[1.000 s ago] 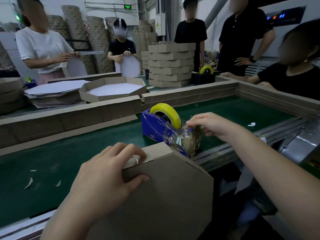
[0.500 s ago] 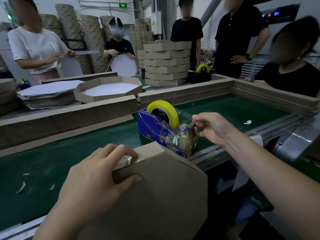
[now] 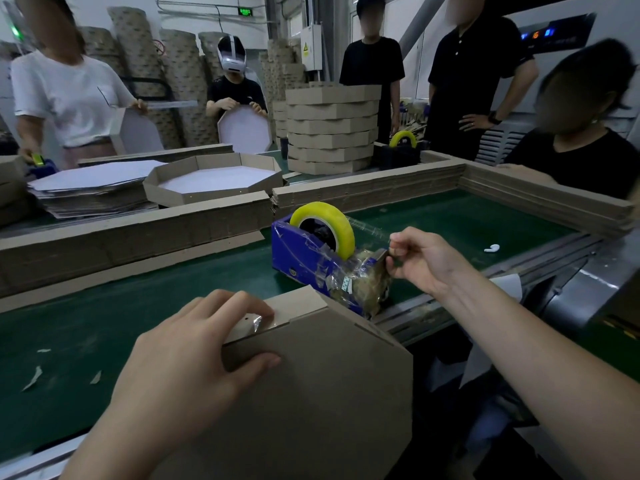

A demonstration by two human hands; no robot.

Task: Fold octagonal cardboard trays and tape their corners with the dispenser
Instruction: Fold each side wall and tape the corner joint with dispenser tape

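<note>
An octagonal brown cardboard tray (image 3: 311, 393) stands on edge at the near side of the green belt, its outer bottom facing me. My left hand (image 3: 194, 355) grips its upper left corner, fingers over the folded wall where a bit of clear tape shines. A blue tape dispenser (image 3: 311, 258) with a yellow roll (image 3: 325, 223) sits just behind the tray. My right hand (image 3: 422, 258) pinches a strip of clear tape pulled out from the roll, just right of the dispenser's cutter.
Low cardboard strips (image 3: 138, 233) wall in the green belt (image 3: 104, 323). Beyond lie a finished tray (image 3: 214, 181), flat blanks (image 3: 90, 188), a tall stack of trays (image 3: 332, 129) and a second dispenser (image 3: 401, 147). Several people stand or sit around. A white earbud (image 3: 491, 248) lies at right.
My right hand has lifted from the dispenser's cutter and drawn a strip of tape out to the right. My left hand keeps its grip on the tray corner.
</note>
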